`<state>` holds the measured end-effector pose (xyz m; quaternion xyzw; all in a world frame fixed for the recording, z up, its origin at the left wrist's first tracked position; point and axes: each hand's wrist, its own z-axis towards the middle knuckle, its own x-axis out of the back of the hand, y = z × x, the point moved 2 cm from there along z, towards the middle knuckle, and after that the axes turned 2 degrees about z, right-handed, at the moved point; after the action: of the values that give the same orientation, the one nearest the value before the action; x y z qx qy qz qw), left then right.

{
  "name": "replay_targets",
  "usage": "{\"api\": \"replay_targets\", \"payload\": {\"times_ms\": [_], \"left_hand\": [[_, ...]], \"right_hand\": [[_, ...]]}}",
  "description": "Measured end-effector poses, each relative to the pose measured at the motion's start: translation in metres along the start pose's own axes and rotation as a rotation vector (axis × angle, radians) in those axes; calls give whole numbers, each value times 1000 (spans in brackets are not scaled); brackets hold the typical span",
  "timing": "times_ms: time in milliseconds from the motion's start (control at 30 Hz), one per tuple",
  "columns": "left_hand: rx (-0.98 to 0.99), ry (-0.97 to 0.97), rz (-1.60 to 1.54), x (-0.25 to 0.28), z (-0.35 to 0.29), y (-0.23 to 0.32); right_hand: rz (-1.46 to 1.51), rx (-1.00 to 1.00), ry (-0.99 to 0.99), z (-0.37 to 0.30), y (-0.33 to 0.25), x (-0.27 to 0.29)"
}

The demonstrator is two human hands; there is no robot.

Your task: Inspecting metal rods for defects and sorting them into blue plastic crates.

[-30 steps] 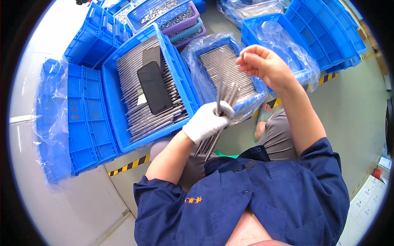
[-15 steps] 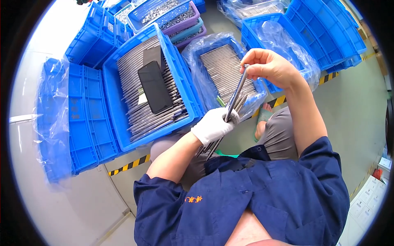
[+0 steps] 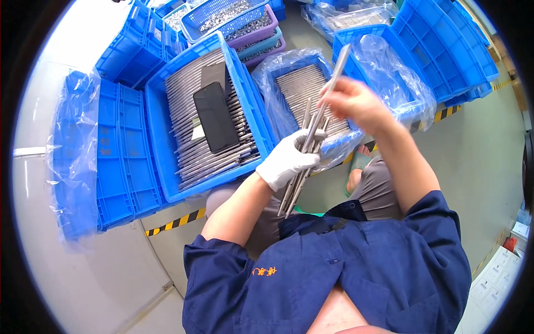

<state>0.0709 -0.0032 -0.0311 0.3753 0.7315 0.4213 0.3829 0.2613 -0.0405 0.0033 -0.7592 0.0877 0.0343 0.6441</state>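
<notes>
My left hand [image 3: 289,158], in a white glove, is closed around a bundle of slim metal rods [image 3: 295,192] that slants over my lap. One long rod [image 3: 340,62] rises out of the bundle past the others, up to the right. Bare and smeared by motion, my right hand [image 3: 356,106] has its fingers pinched at this rod, below its upper end. Beneath the hands is a blue bin lined with clear plastic, with rows of similar rods [image 3: 300,83] in it. A larger blue bin [image 3: 210,188] at the left also holds rods, with a black phone [image 3: 216,118] lying on them.
Stacked blue crates [image 3: 119,161] with a plastic sheet stand at far left. Baskets of small metal parts [image 3: 228,16] sit at the back. More blue crates [image 3: 445,50] and a plastic-lined bin [image 3: 384,67] are at the right. Black-yellow tape [image 3: 178,221] marks the floor.
The long rod now reaches well above my right hand, which before pinched its top end. My right hand has moved slightly down. My left hand and its bundle have tilted more upright.
</notes>
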Motion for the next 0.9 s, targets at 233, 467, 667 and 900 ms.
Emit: {"api": "replay_targets", "payload": {"times_ms": [233,467,667,900], "left_hand": [[-244,-60,-656,22,-17,43],[-200,182,-444,36,-15,40],[-133,204,-427,33,-10,27],[-118,199,-407,33,-21,23]], "right_hand": [[568,-73,-2,0,10,20],[714,-258,-250,-3,35,-39],[653,-381,-211,-9,24,-70],[435,-488,-171,-34,23,-90]]}}
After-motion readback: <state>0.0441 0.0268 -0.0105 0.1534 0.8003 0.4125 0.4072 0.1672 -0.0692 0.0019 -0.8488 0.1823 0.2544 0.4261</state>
